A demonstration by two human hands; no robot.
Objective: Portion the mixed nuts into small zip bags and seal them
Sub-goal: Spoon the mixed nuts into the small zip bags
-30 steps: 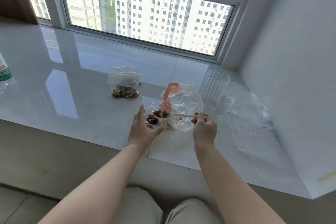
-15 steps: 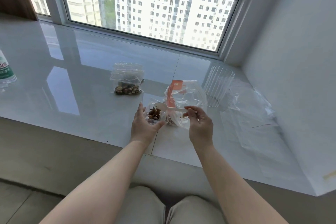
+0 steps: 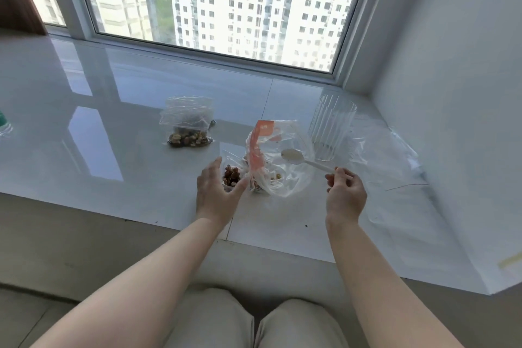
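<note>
My left hand [image 3: 217, 192] holds a small clear zip bag [image 3: 232, 175] upright on the white sill, with brown nuts inside it. Just right of it stands the large clear nut bag [image 3: 285, 161] with an orange label, a few nuts at its bottom. My right hand [image 3: 344, 192] pinches the handle of a white plastic spoon [image 3: 293, 156]; the empty bowl hovers above the large bag's right side. Another small bag of nuts [image 3: 187, 127] lies farther back on the left.
A ribbed clear glass [image 3: 330, 127] stands behind the large bag on the right. Loose clear plastic sheets [image 3: 389, 167] spread toward the right wall. A bottle [image 3: 4, 124] shows at the left edge. The sill's front edge [image 3: 141, 216] runs below my hands.
The spoon carried nuts to the small bag and emptied them there. My right hand has since drawn the empty spoon back to the right, above the large bag.
</note>
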